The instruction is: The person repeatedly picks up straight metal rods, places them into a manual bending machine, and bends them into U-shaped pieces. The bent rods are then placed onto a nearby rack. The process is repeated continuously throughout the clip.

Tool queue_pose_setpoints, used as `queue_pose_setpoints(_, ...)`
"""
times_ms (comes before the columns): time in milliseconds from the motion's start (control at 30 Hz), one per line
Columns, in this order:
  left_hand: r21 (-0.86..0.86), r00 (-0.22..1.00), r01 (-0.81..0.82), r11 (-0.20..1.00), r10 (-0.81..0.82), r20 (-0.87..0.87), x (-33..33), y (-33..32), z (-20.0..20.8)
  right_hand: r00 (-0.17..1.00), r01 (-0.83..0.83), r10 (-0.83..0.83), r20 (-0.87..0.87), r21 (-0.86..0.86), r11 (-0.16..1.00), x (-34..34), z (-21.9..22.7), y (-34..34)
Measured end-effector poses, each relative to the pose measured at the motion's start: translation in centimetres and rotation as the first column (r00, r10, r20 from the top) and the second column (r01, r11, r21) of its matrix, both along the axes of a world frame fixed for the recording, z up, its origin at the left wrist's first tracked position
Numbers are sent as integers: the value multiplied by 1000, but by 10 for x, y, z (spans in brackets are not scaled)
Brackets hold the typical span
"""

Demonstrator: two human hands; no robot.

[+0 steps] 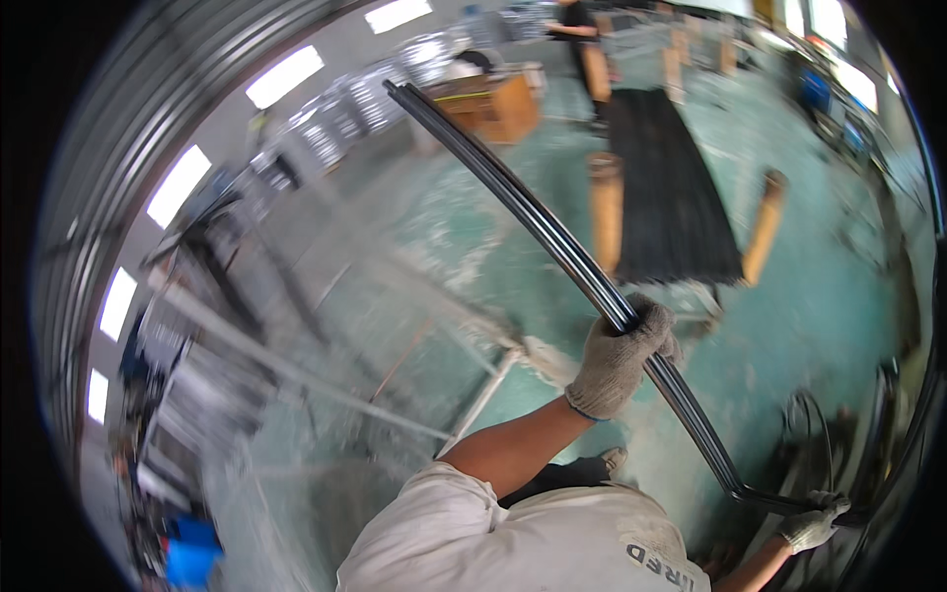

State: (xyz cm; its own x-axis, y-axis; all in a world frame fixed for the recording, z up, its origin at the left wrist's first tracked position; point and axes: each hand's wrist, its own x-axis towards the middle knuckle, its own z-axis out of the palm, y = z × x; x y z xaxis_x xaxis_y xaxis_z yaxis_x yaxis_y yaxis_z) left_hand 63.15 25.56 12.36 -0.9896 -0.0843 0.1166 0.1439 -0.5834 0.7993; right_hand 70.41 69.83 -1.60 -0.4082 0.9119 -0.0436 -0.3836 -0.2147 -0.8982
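Observation:
A long bundle of glossy black strips [547, 232] runs slantwise across the view, from the upper left down to the lower right. My left hand [619, 357], in a grey knit glove, is wrapped round it near its middle. At the lower right the bundle bends sharply, and my right hand [815, 525], also gloved, closes on that end. Whether the strips are metal or plastic I cannot tell. The fingers of my right hand are partly hidden by the bundle and the dark surroundings.
Ahead lies a broad stack of black strips [669, 187] between upright yellow-brown posts [606, 219]. A pale metal frame [316, 380] stands at my left, blurred. Farther back are an orange-brown box [508, 107] and a person [582, 44] in dark clothes. Dark lengths [873, 424] lean at the right.

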Motion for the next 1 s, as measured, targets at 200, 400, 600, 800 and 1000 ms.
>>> queue_pose_setpoints(200,140,786,-617,775,615,58,80,-126,25,896,-432,440,-58,120,894,-147,59,-144)
queue_pose_setpoints(400,215,669,-726,653,743,4,141,-262,58,703,-640,687,-182,260,723,-194,147,-318)
queue_pose_setpoints(600,314,636,-719,620,769,-61,160,-418,110,641,-588,760,-105,569,575,-274,256,-484)
queue_pose_setpoints(800,426,549,-709,562,819,-167,210,-561,134,632,-530,775,20,740,414,-264,386,-697)
queue_pose_setpoints(1000,257,392,-868,424,904,-169,207,-555,120,689,-526,704,174,788,321,-346,331,-731)
